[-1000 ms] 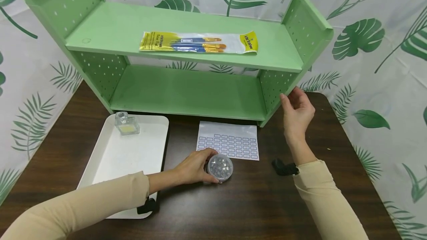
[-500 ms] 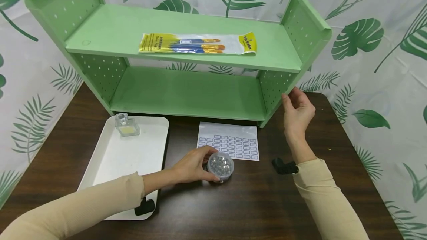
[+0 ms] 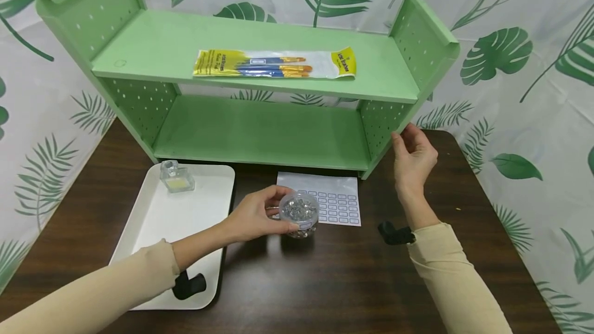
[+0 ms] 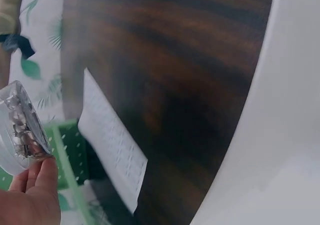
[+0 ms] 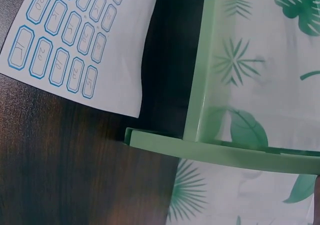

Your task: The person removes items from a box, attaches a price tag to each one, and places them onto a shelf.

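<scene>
Silver pieces point(image 4: 22, 130) show through the clear round jar point(image 3: 299, 214), which the left hand point(image 3: 260, 213) grips from one side, thumb nearest the wearer. The jar appears raised just above the table point(image 3: 325, 287), overlapping the near left part of the label sheet point(image 3: 341, 205); whether a lid closes it I cannot tell. Well apart from it, the right hand point(image 3: 414, 164) pinches the edge of the green shelf point(image 3: 260, 128) at its right end panel.

For steady handling, the jar is best held level, since its contents could slide and strain a one-sided grip; a firm but gentle squeeze should do. Its base ought to clear the sheet, so the paper is not dragged, and a slow path well away from the shelf's lip seems wise. The right hand should steady the panel without tugging, or the brush pack point(image 3: 274, 66) on top might shift
</scene>
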{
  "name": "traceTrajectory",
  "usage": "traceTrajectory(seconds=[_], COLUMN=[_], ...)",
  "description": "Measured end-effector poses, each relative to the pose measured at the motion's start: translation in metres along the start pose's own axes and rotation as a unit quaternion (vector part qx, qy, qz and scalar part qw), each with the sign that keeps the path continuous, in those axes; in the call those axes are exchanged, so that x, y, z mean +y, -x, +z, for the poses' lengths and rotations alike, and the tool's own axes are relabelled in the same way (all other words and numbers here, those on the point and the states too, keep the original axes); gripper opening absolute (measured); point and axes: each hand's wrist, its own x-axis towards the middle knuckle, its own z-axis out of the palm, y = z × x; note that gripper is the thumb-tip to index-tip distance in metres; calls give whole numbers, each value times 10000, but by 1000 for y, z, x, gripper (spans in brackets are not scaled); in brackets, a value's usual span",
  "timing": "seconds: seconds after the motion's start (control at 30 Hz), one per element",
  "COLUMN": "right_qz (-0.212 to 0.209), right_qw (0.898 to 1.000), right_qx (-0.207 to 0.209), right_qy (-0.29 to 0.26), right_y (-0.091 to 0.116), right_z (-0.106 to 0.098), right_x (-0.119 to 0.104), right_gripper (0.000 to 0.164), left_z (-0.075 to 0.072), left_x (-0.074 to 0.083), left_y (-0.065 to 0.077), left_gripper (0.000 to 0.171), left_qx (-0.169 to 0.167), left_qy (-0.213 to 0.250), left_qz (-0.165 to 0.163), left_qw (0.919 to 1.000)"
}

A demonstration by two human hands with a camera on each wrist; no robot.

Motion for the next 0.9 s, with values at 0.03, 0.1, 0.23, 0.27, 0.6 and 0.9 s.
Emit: traceTrajectory(seconds=[0.03, 0.1, 0.23, 0.27, 0.6, 0.9], right_qz=[-1, -15, -7, 0, 50, 55], right_qw=[10000, 10000, 10000, 10000, 9997, 9999], right_qx=[7, 6, -6, -13, -19, 45], right_qy=[6, 10, 7, 29, 226, 138], right_y=[0, 0, 0, 0, 0, 0], right_z=[0, 0, 0, 0, 0, 0], right_x=[0, 0, 0, 1, 3, 2], right_gripper=[22, 22, 23, 23, 24, 23], left_z=[-3, -10, -22, -25, -64, -97], left_x=[2, 6, 13, 14, 34, 63], left_y=[1, 2, 5, 6, 18, 27], left_gripper=[62, 62, 62, 62, 61, 58], left_qx=[44, 119, 218, 229, 313, 701], left_qy=[85, 217, 407, 432, 579, 252], left_qz=[-27, -67, -113, -120, 83, 290], left_qw=[10000, 9997, 9989, 9987, 9978, 9968])
